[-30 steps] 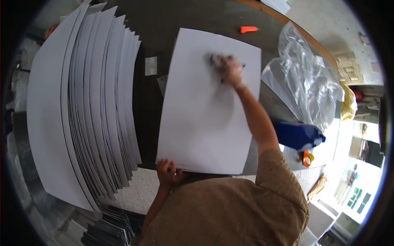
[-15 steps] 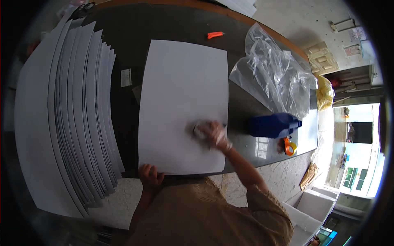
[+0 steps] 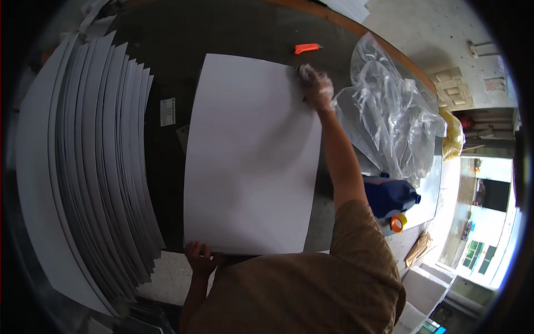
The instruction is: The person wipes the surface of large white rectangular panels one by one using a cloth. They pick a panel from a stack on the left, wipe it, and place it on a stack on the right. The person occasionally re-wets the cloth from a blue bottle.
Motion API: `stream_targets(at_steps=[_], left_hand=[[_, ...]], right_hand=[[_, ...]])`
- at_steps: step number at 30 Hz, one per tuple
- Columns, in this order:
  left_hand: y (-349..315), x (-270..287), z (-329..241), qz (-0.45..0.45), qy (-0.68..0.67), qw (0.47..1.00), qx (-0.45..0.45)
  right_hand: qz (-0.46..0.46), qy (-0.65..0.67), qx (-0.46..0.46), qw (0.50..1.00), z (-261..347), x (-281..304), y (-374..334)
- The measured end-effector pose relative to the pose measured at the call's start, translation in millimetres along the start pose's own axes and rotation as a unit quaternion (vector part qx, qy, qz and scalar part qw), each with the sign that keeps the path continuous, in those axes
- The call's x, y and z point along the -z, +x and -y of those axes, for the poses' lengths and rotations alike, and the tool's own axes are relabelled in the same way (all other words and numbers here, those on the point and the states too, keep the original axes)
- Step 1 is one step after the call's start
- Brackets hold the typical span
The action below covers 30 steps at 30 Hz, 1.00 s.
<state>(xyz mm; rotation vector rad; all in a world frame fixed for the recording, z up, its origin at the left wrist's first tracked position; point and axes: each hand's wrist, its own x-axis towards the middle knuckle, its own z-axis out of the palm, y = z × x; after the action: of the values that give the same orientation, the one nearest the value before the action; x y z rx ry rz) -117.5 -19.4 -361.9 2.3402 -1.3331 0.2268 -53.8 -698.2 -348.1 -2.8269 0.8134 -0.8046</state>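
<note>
A large white sheet (image 3: 250, 161) lies flat on the dark table in front of me. My right hand (image 3: 319, 92), in a thin clear plastic glove, is at the sheet's far right corner, closed around a light crumpled wad (image 3: 305, 72). The wad's material is hard to make out, and a dark bit shows at its edge. At the near left corner, my left hand (image 3: 200, 257) is bare, its fingers curled on the sheet's edge; its thumb is not clearly visible.
A fanned stack of white sheets (image 3: 94, 167) stands left. Beyond the sheet lies an orange utility knife (image 3: 307, 48). Right are a crumpled clear plastic bag (image 3: 395, 117), a blue jug (image 3: 392, 196) and orange and yellow tape rolls (image 3: 397, 224). A small label (image 3: 167, 112) lies between stack and sheet.
My right hand has swept from the sheet's right middle to its far right corner, still closed on the wad. My left hand stays at the near left corner. The view has shifted slightly.
</note>
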Motion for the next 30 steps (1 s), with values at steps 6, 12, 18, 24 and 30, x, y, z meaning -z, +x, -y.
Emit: stream_targets(at_steps=[6, 12, 18, 24, 30], left_hand=[[9.5, 3.3, -0.4, 0.007, -0.018, 1.0, -0.013], [31.0, 22.5, -17.5, 0.018, -0.063, 0.998, 0.0], [43.0, 53.4, -31.5, 0.027, -0.09, 0.991, 0.09], [63.5, 40.3, -18.7, 0.087, -0.119, 0.958, 0.247], [63.3, 28.5, 22.0, 0.05, -0.27, 0.905, 0.325]], right_hand=[[0.067, 0.078, 0.02, 0.994, 105.3, 104.8, -194.2], [0.135, 0.057, 0.018, 0.989, 209.0, 206.6, -404.1], [0.007, 0.08, -0.069, 0.994, 223.7, 225.9, -424.2], [0.06, 0.123, -0.213, 0.967, 203.5, 201.7, -398.2], [0.041, 0.144, -0.191, 0.97, 215.1, 199.2, -395.7]])
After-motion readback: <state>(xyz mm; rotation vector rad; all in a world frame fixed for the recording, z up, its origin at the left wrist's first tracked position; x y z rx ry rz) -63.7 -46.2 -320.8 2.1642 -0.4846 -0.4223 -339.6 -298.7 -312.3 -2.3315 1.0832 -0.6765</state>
